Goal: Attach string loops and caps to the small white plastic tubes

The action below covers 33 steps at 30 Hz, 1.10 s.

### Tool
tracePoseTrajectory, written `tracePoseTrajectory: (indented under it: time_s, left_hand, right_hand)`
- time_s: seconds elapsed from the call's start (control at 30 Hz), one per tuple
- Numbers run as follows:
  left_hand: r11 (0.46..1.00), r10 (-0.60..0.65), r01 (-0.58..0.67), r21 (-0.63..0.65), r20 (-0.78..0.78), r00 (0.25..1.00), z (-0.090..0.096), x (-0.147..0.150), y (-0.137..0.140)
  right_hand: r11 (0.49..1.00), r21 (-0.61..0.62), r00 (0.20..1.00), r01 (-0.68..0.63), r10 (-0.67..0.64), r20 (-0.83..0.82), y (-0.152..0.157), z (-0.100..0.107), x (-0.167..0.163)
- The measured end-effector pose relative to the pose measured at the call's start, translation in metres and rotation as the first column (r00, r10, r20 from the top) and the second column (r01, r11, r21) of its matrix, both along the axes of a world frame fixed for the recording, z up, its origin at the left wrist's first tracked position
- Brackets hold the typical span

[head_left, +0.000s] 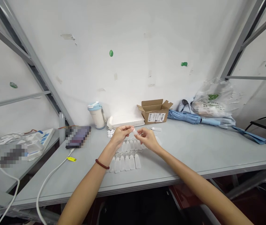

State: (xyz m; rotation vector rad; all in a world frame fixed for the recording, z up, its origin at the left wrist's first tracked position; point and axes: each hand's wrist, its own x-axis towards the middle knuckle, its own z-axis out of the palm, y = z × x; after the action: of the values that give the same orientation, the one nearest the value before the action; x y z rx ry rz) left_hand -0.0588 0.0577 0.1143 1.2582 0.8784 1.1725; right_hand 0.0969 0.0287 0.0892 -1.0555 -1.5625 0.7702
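My left hand (120, 135) and my right hand (149, 139) meet above the table, fingertips pinched on a small translucent white plastic piece (135, 132). Its lower part is hidden by my fingers, so I cannot tell its full shape. Beneath my hands lie rows of flat translucent plastic bottles (126, 163), with thin white loops at their upper ends. Left of my fingers is a pile of small white caps (110, 133). Behind my right hand a single slim clear piece (156, 129) lies on the table.
At the back stand a cup with a blue lid (96, 115), white trays (125, 121) and an open cardboard box (155, 112). A folded blue umbrella (186, 117) and a plastic bag (214, 100) lie right. A phone (79, 137) with a white cable (51, 175) is left.
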Motion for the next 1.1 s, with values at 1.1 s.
tracePoseTrajectory:
  time_s: [1.1]
  left_hand:
    - [0.986,-0.007,0.053,0.157,-0.28,0.96,0.016,-0.012,-0.007]
  right_hand:
    - [0.794,0.604,0.814,0.068,-0.395,0.427,0.025,-0.009,0.002]
